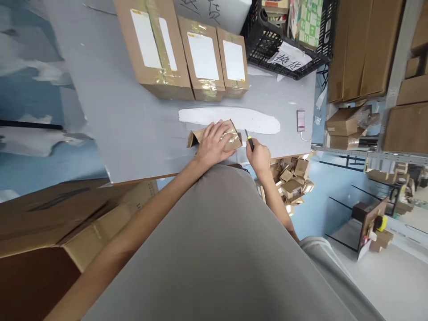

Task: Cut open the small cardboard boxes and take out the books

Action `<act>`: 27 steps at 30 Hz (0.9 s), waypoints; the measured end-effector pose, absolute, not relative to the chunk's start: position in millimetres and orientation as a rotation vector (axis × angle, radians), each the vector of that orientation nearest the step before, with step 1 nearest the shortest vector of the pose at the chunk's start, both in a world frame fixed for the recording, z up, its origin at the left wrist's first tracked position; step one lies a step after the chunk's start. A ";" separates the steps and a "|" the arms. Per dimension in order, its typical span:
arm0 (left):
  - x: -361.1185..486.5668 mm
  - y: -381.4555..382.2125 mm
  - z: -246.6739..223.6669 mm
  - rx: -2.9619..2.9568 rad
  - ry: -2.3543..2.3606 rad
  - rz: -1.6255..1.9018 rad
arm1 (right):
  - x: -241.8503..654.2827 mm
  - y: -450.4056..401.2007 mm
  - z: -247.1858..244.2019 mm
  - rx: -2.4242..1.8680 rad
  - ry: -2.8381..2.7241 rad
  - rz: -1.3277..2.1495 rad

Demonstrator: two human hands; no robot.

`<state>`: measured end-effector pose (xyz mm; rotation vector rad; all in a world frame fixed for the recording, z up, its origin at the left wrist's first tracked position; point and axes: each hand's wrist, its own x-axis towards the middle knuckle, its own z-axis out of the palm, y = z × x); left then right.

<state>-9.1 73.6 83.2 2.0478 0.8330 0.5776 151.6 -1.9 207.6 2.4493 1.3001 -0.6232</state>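
Observation:
A small brown cardboard box (236,141) with clear tape on it lies at the table's near edge, one flap standing out to its left. My left hand (214,145) rests on top of it, fingers spread and pressing flat on the cardboard. Just right of the box, my right hand (259,157) is closed around a black and yellow utility knife (250,141). The knife's blade points away from me, beside the box's right side and apart from it. Beyond the box, a long white strip (230,118) marks the grey tabletop.
Three taped cartons with white labels (203,55) stand at the table's back. A black crate (264,47) of books is right of them, and a phone (301,120) lies near the right edge. Discarded boxes (294,183) pile below; a large carton (100,223) stands at lower left.

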 end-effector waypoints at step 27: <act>-89.4 9.2 79.6 1.561 1.881 0.588 | 307.8 -13.5 9.1 2.980 1.487 -0.749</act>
